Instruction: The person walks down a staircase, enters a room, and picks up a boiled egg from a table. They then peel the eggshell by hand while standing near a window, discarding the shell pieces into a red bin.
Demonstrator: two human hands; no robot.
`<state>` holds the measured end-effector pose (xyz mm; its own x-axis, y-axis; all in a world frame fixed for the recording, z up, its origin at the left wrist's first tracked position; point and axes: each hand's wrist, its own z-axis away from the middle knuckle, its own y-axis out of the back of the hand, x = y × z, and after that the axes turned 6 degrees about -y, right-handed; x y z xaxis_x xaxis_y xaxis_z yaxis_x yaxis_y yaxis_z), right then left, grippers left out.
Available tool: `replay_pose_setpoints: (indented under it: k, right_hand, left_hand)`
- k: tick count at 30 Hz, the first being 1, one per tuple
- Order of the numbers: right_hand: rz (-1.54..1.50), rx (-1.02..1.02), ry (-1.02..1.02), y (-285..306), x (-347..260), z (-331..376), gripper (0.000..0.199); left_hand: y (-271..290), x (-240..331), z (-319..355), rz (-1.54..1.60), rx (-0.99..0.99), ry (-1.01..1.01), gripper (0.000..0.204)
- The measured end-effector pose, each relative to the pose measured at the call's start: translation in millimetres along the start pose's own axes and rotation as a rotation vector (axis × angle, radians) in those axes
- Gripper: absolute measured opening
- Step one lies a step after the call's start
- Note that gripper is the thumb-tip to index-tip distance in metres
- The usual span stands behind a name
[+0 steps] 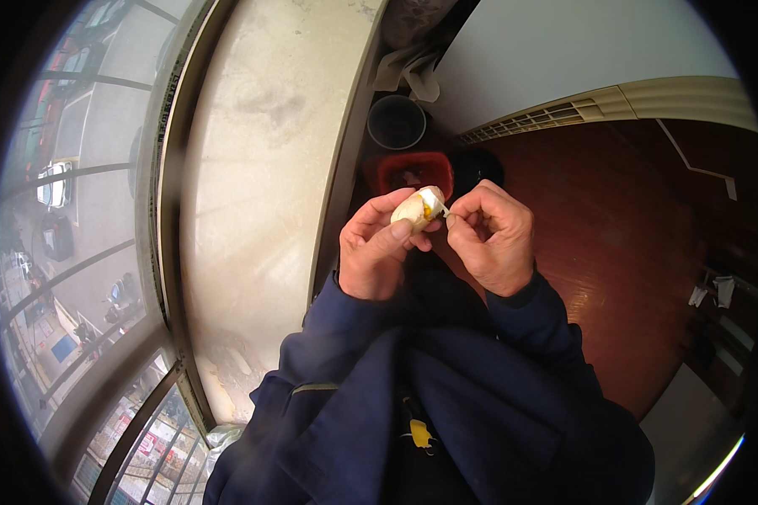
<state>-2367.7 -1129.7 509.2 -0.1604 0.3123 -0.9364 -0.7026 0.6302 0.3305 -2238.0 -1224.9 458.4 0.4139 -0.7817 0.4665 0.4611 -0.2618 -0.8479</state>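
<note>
My left hand (376, 244) holds a boiled egg (408, 214) between thumb and fingers, in front of my body. Pale cream shell covers most of it. At the end toward my right hand, glossy white and a patch of yellow yolk show through. My right hand (494, 237) is closed in a pinch beside that end, with a small pale bit of eggshell (446, 212) at the fingertips. Whether this bit is fully loose from the egg, I cannot tell. Beyond the egg, low down, stands a red basin (444, 167) with something pale inside.
A grey bucket (397, 122) stands behind the red basin, and a black round container (477, 167) beside it. To the left runs a pale stone windowsill (253, 168) under a barred window (84, 210). A white cabinet-like appliance (581, 50) rises over the reddish floor (598, 236).
</note>
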Motion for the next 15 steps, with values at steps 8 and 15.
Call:
replay_pose_setpoints:
  k: [8,15]
  right_hand:
    - [-0.033,-0.028,-0.051,7.5,1.3,-7.8,0.009]
    - [-0.017,-0.041,-0.05,11.4,2.8,-13.9,0.01]
  left_hand:
    - [4.7,4.5,-2.0,0.015,-0.01,0.08,0.039]
    - [9.7,6.0,-4.3,-0.025,-0.008,0.135,0.045]
